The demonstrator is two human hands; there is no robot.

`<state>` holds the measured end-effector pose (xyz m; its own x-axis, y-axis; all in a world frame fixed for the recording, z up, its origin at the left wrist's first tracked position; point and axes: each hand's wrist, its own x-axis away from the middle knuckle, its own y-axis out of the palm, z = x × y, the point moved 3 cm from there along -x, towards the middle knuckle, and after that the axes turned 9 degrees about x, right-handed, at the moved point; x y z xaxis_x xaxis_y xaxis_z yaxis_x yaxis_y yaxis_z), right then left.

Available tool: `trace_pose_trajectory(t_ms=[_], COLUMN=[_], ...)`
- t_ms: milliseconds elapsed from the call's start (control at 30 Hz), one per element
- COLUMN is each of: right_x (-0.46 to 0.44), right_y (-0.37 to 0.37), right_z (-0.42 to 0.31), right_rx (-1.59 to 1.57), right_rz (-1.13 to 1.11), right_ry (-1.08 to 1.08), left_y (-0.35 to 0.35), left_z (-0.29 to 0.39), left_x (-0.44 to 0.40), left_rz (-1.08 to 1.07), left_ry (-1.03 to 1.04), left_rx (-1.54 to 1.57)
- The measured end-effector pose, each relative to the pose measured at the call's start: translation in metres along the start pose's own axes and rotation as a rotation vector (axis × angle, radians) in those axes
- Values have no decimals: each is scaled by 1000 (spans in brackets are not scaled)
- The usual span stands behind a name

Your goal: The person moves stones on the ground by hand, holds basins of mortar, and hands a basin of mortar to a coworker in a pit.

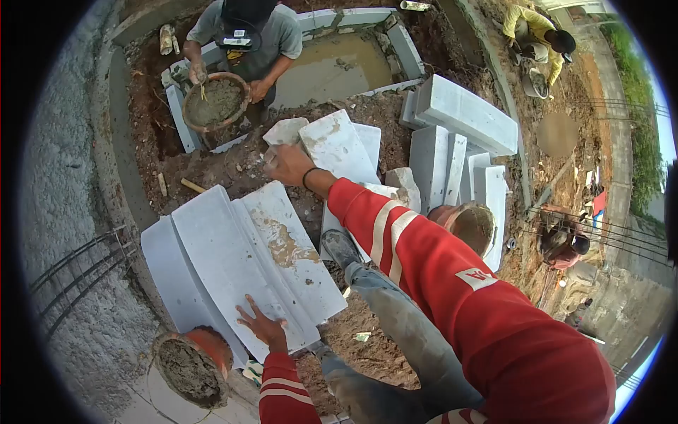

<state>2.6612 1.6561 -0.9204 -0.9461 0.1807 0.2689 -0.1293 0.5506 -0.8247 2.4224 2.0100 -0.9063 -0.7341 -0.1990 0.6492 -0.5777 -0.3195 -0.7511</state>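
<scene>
My left hand lies with its fingers spread on a large pale lightweight concrete block, one of several stacked at lower left. The neighbouring block has a brown mortar smear on its face. My right hand reaches forward, its curled, slightly blurred fingers against the near side of a small broken concrete block piece. They appear to grip it, though the fingertips are partly hidden. Right beside that piece lies a larger mortar-stained block.
A co-worker opposite holds a bucket of mortar beside a block-lined pit with muddy water. More blocks are piled at right, near a bucket. Another mortar bucket stands lower left, below protruding rebar.
</scene>
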Motion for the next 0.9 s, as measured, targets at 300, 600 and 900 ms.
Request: trace_pose_trajectory(t_ms=[300, 600, 900], right_x=[454, 814, 940], right_y=[-98, -139, 30], right_z=[127, 31, -114], right_rx=[183, 111, 144], right_rz=[-344, -202, -204], right_ry=[628, 995, 674], left_y=[-15, -156, -157], left_z=[-11, -27, -200], left_x=[7, 107, 243], left_rz=[-66, -308, -425], left_ry=[148, 442, 434], left_rx=[-57, 472, 669])
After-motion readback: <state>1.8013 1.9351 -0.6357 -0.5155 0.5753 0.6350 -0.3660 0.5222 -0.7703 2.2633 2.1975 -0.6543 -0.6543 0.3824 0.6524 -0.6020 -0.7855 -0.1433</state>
